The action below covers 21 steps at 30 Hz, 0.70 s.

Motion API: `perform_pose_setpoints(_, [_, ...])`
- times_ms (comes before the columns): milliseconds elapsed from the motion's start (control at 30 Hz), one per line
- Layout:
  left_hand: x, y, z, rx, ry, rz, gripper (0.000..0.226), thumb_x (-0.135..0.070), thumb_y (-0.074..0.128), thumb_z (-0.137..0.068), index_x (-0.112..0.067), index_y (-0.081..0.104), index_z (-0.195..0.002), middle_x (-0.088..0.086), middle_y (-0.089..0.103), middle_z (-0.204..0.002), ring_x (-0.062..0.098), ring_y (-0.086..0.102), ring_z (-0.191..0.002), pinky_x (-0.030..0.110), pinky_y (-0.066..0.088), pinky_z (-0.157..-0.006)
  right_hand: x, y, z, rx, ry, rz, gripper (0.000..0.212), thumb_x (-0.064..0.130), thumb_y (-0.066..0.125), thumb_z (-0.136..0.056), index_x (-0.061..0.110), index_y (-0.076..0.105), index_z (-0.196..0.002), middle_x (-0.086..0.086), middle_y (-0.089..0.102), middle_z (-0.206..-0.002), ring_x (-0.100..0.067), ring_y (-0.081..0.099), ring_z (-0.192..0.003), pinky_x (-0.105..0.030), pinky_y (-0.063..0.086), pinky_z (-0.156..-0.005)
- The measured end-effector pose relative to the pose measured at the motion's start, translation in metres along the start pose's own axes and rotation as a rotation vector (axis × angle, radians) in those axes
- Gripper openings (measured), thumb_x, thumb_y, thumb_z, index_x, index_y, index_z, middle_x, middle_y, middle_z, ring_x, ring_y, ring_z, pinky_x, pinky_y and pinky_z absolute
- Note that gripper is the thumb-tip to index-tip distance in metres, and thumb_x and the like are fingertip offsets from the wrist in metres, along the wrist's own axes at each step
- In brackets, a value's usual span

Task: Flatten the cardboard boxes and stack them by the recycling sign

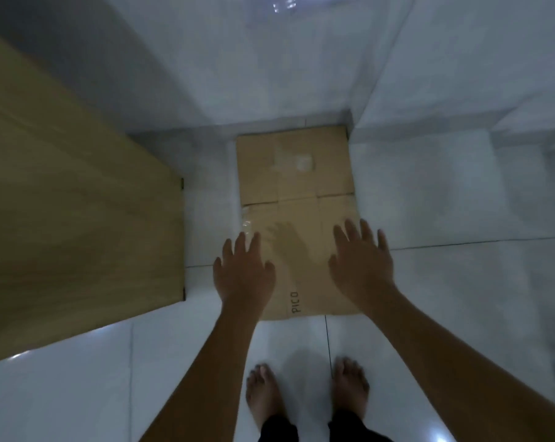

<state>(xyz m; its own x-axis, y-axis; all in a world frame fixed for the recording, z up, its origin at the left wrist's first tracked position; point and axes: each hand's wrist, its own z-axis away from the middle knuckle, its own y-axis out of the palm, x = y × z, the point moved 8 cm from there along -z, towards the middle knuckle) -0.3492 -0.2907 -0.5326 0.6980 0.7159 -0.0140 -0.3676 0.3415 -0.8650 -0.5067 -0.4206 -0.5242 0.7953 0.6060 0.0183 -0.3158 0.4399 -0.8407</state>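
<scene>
One flattened cardboard box (296, 218) lies mid-frame on the floor (445, 193); left hand (242, 272) and right hand (360, 266) hover spread, empty; no sign visible.

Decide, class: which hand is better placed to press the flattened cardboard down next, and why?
Probably the right hand: it lies wholly over the flattened cardboard, fingers spread. The left hand straddles the sheet's left edge, partly over the tiled floor. Whether either touches the sheet cannot be told.

A flattened brown cardboard box (296, 199) lies flat on the white tiled floor (445, 202), its far end tucked into the wall corner, clear tape across it, "PICO" handwritten near its near edge.
</scene>
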Motion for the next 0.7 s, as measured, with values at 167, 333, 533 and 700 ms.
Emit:
perform_pose_setpoints(167, [0.003, -0.145, 0.134, -0.073, -0.007, 0.074, 0.063, -0.047, 0.038, -0.101, -0.028, 0.023, -0.159, 0.002, 0.024, -0.166, 0.029, 0.018, -0.153, 0.051, 0.026, -0.120, 0.034, -0.145, 0.129, -0.148, -0.125, -0.035, 0.056, 0.034, 0.044, -0.097, 0.010, 0.036, -0.147, -0.012, 0.033, -0.155, -0.034, 0.026, -0.147, -0.051, 0.024, -0.118])
perform_pose_setpoints(333, [0.035, -0.266, 0.258, -0.165, -0.030, 0.073, 0.061, -0.042, 0.047, -0.098, -0.027, 0.033, -0.155, 0.005, 0.036, -0.160, 0.031, 0.036, -0.145, 0.050, 0.035, -0.113, 0.076, -0.244, 0.255, -0.188, -0.241, -0.025, 0.049, 0.031, 0.050, -0.094, 0.007, 0.046, -0.137, -0.011, 0.042, -0.145, -0.035, 0.036, -0.139, -0.049, 0.034, -0.111])
perform_pose_setpoints(533, [0.136, -0.329, 0.358, -0.267, -0.157, 0.135, 0.060, -0.031, 0.062, -0.084, -0.026, 0.053, -0.143, 0.005, 0.056, -0.145, 0.032, 0.049, -0.135, 0.050, 0.042, -0.104, 0.178, -0.297, 0.338, -0.290, -0.372, -0.052, 0.051, 0.036, 0.034, -0.087, 0.009, 0.060, -0.121, -0.012, 0.057, -0.127, -0.038, 0.052, -0.122, -0.049, 0.044, -0.098])
perform_pose_setpoints(700, [0.270, -0.361, 0.410, -0.366, -0.294, 0.171, 0.064, -0.038, 0.046, -0.097, -0.034, 0.026, -0.158, -0.004, 0.025, -0.166, 0.024, 0.019, -0.154, 0.049, 0.025, -0.120, 0.323, -0.315, 0.387, -0.309, -0.538, -0.046, 0.054, 0.035, 0.035, -0.083, 0.009, 0.066, -0.120, -0.016, 0.063, -0.128, -0.038, 0.058, -0.121, -0.052, 0.050, -0.095])
